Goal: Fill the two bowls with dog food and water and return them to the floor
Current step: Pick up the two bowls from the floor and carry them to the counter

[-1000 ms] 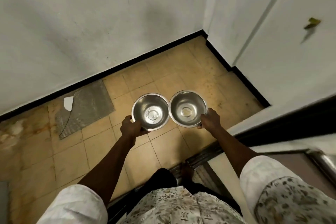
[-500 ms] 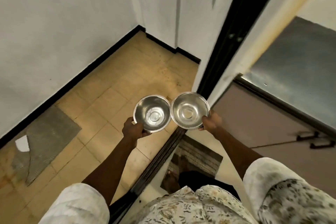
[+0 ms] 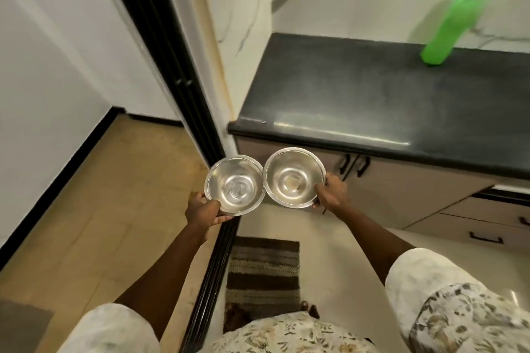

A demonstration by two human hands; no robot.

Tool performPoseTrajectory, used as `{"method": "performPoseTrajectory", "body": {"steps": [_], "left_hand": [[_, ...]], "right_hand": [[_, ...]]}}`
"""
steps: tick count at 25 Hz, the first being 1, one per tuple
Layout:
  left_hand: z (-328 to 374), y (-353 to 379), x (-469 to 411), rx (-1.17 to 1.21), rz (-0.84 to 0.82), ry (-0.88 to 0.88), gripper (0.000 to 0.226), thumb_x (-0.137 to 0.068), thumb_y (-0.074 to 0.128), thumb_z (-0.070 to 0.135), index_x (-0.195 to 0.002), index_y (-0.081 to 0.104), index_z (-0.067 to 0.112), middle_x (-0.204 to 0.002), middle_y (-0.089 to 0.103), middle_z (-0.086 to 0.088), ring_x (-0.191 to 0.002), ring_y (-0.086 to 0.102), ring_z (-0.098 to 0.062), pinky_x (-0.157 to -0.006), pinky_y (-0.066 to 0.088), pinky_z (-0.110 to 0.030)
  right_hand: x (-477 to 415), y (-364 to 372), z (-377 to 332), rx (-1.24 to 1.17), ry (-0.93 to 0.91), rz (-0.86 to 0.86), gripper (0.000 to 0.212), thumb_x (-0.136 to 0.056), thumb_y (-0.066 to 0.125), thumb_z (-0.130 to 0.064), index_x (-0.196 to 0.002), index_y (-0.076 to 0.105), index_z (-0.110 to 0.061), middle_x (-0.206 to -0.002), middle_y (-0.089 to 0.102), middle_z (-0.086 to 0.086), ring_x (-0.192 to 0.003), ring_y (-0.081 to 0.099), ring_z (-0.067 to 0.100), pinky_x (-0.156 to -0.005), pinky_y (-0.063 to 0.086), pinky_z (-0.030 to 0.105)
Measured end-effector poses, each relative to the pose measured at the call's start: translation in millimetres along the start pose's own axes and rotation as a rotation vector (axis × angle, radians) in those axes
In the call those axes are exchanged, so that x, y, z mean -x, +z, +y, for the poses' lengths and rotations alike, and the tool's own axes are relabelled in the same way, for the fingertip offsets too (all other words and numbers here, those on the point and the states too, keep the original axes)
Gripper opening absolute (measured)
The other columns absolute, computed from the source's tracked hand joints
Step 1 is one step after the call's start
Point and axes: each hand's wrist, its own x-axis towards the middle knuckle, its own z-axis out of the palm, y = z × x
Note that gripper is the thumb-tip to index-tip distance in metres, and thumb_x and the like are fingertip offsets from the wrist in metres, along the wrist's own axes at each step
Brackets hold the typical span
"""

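Two empty steel bowls are held side by side in front of me, rims touching. My left hand grips the near rim of the left bowl. My right hand grips the right rim of the right bowl. Both bowls are level and shiny inside, with nothing in them. They hang in the air just before the front edge of a dark countertop. No dog food is in view.
A green bottle stands at the back right of the countertop, against a marble wall. Cabinet doors and drawers with black handles sit below. A black sliding-door frame divides the tiled floor; a striped mat lies at my feet.
My view has swung right from the tiled corner to the kitchen counter. Both hands still carry the bowls side by side, now close to the counter's front edge.
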Motion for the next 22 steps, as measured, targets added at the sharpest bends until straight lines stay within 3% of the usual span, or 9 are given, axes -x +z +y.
{"method": "performPoseTrajectory", "body": {"steps": [4, 8, 11, 15, 22], "left_hand": [[34.9, 100.3, 25.0, -0.014, -0.095, 0.116, 0.037, -0.088, 0.054, -0.011, -0.116, 0.059, 0.013, -0.118, 0.068, -0.025, -0.078, 0.078, -0.041, -0.066, 0.066, -0.048], [77.1, 188.7, 36.6, -0.026, -0.231, 0.193, 0.039, -0.091, 0.051, -0.011, -0.124, 0.056, 0.007, -0.113, 0.068, -0.025, -0.076, 0.074, -0.035, -0.054, 0.065, -0.037], [105.3, 245.9, 26.8, -0.057, -0.296, 0.210, 0.043, -0.089, 0.051, -0.012, -0.129, 0.056, 0.002, -0.105, 0.070, -0.025, -0.080, 0.075, -0.040, -0.056, 0.065, -0.038], [140.0, 315.8, 0.6, -0.055, -0.356, 0.199, 0.044, -0.087, 0.052, -0.015, -0.127, 0.054, 0.005, -0.105, 0.070, -0.024, -0.076, 0.075, -0.036, -0.059, 0.065, -0.040], [184.0, 409.8, -34.7, -0.112, -0.382, 0.148, 0.048, -0.088, 0.056, -0.013, -0.131, 0.058, 0.007, -0.110, 0.072, -0.020, -0.082, 0.078, -0.034, -0.063, 0.066, -0.040]], "right_hand": [[-14.9, -95.1, 27.4, -0.053, 0.027, 0.144, 0.018, -0.088, 0.050, -0.004, -0.100, 0.063, -0.005, -0.086, 0.071, 0.020, -0.036, 0.064, 0.008, -0.038, 0.046, 0.015], [-31.8, -171.5, 41.0, -0.098, 0.077, 0.288, 0.017, -0.087, 0.051, -0.004, -0.095, 0.066, -0.006, -0.084, 0.072, 0.017, -0.049, 0.067, 0.017, -0.037, 0.046, 0.015], [-59.2, -211.2, 49.3, -0.172, 0.118, 0.367, 0.026, -0.088, 0.049, -0.002, -0.104, 0.070, -0.001, -0.084, 0.070, 0.016, -0.043, 0.065, 0.014, -0.036, 0.046, 0.016], [-112.8, -251.8, 58.0, -0.261, 0.175, 0.444, 0.026, -0.089, 0.049, -0.005, -0.105, 0.069, 0.000, -0.102, 0.070, 0.021, -0.041, 0.069, 0.017, -0.038, 0.051, 0.021], [-184.5, -300.7, 63.5, -0.369, 0.268, 0.491, 0.020, -0.091, 0.052, -0.003, -0.107, 0.065, -0.003, -0.111, 0.067, 0.019, -0.068, 0.074, 0.029, -0.041, 0.056, 0.025]]}}
